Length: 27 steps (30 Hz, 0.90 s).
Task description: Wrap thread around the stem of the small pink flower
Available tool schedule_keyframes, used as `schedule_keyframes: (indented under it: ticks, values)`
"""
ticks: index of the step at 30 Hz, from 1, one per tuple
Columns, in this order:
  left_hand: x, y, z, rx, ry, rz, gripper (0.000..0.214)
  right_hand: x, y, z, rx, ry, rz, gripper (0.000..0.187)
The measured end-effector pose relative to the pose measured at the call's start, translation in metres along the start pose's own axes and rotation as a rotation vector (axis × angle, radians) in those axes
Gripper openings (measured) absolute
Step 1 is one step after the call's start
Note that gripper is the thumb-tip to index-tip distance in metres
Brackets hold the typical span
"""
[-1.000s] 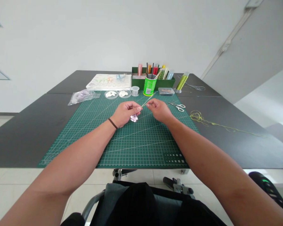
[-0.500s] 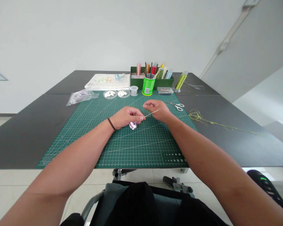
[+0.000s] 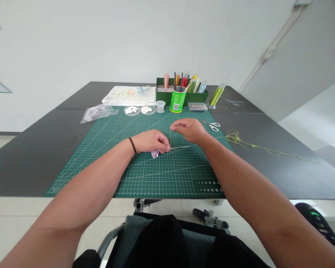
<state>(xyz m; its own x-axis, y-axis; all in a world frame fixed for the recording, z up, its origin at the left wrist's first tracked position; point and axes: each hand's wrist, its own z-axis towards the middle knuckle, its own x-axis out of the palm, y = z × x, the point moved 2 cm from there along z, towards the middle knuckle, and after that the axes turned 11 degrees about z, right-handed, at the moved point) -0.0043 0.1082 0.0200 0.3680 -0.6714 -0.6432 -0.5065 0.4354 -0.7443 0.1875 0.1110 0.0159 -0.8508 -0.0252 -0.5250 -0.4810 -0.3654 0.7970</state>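
My left hand (image 3: 150,142) pinches a thin pale stem (image 3: 181,147) at its fingertips. The stem runs to the right, nearly level, above the green cutting mat (image 3: 167,178). A small lilac fabric flower piece (image 3: 155,153) hangs just below those fingers, partly hidden by them. My right hand (image 3: 188,131) is just above the stem, its thumb and finger closed together. A very fine thread (image 3: 170,136) seems to run from those fingertips down to the stem near my left hand. A dark band circles my left wrist.
Scissors (image 3: 212,125) lie at the mat's right edge. Loose yellow-green thread (image 3: 234,137) trails over the dark table (image 3: 44,163). Behind stand a green can (image 3: 178,99) of tools, a green box (image 3: 197,97) of tubes, and a spool (image 3: 216,96). A plastic bag (image 3: 96,113) and small dishes (image 3: 139,110) lie back left.
The stem has swung from slanting upward to nearly level. My left hand has shifted slightly lower and right. My right hand has come off the stem's end, and a fine thread now shows below it.
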Motion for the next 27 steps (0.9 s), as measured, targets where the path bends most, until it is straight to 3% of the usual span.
schedule_keyframes:
  ticks: [8, 16, 21, 27]
  values:
    - [0.0, 0.0, 0.002, -0.007, -0.026, 0.069, 0.009, -0.004, 0.021, -0.006, -0.138, -0.007, -0.129, 0.016]
    - [0.0, 0.005, 0.003, -0.091, -0.109, -0.098, 0.007, 0.002, 0.037, -0.019, -0.452, -0.061, -0.402, 0.034]
    - [-0.003, 0.013, 0.009, -0.149, -0.284, -0.238, 0.007, 0.002, 0.044, -0.025, -0.484, -0.058, -0.526, 0.037]
    - [-0.011, 0.02, 0.013, -0.116, -0.548, -0.331, 0.008, 0.0, 0.047, -0.025, -0.464, -0.066, -0.531, 0.04]
